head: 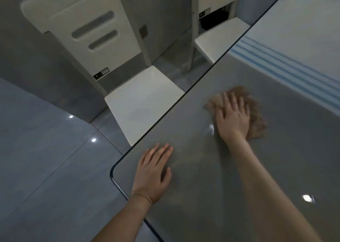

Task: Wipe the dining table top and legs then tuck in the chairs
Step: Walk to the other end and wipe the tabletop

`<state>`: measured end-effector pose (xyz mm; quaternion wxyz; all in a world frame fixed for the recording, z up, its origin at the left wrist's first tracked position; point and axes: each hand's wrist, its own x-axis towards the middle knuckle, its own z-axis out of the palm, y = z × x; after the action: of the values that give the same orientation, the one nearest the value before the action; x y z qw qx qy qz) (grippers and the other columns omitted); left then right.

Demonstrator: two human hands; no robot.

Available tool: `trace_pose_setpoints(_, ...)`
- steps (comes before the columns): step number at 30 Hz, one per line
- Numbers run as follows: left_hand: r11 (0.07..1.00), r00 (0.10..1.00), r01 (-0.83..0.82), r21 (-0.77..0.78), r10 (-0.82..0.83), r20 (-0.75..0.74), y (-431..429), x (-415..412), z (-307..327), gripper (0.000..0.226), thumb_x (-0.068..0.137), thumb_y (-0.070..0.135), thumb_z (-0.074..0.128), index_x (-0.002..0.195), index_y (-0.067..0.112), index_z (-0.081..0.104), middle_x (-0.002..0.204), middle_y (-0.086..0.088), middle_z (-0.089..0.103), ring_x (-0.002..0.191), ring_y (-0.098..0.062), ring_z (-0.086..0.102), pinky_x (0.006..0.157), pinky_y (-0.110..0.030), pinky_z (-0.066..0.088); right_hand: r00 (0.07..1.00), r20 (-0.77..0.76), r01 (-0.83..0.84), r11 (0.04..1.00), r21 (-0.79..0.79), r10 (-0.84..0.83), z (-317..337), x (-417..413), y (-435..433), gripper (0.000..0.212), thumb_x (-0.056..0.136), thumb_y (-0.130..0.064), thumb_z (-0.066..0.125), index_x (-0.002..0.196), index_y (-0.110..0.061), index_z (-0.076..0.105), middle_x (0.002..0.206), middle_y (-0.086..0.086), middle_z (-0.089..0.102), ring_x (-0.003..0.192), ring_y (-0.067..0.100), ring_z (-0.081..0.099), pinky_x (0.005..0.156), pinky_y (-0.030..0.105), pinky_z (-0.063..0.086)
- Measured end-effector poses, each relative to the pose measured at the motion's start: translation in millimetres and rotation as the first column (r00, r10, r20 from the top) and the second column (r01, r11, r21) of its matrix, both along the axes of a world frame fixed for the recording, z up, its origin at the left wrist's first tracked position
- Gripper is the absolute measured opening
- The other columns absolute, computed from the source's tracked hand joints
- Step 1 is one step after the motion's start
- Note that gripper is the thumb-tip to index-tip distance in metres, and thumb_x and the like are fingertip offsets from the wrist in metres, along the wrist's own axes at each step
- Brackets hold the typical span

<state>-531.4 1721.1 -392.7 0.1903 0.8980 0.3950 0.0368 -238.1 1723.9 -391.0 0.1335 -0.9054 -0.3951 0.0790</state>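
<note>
R hand [232, 116] flat on blurred, prob. brown cloth [257, 119]; L hand [153, 175] flat by table [211, 195] corner.

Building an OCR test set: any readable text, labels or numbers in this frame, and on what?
Nothing legible.
Low on the near chair back, the near sticker: black and white, too blurred to read.
On the far chair, the far sticker: too small and blurred to read.
The table top and cloth: no markings seen.
</note>
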Motion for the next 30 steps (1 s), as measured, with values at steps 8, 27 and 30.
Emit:
trace_pose_setpoints(8,0.999,0.999,0.0,-0.051,0.001,0.033,0,-2,-1,0.06,0.084,0.034,0.047,0.143,0.029,0.039,0.147,0.013,0.04,0.139,-0.013,0.031,0.113,-0.037,0.023,0.772,-0.021,-0.635,0.768,-0.083,0.636,7,14,-126,0.056,0.093,-0.05,0.039,0.148,-0.04,0.029,0.156,-0.014,0.026,0.147,0.009,0.016,0.12,0.031,0.013)
trace_pose_setpoints(27,0.999,0.994,0.016,0.044,-0.021,0.109,3,0,-1,0.061,0.07,0.034,0.056,0.131,0.025,0.057,0.139,0.011,0.051,0.13,-0.013,0.042,0.109,-0.031,0.027,0.643,-0.096,-0.765,0.644,-0.028,0.76,9,-33,-48,0.055,0.096,-0.049,0.038,0.149,-0.044,0.021,0.158,-0.018,0.02,0.148,0.009,0.011,0.12,0.033,0.009)
trace_pose_setpoints(30,0.999,0.995,0.007,0.051,-0.012,0.099,2,1,-5,0.061,0.073,0.035,0.056,0.133,0.028,0.054,0.142,0.012,0.049,0.131,-0.012,0.042,0.105,-0.036,0.034,0.813,-0.008,-0.581,0.813,-0.037,0.582,5,54,-39,0.051,0.094,-0.048,0.037,0.144,-0.04,0.035,0.154,-0.008,0.035,0.146,0.016,0.023,0.118,0.04,0.02)
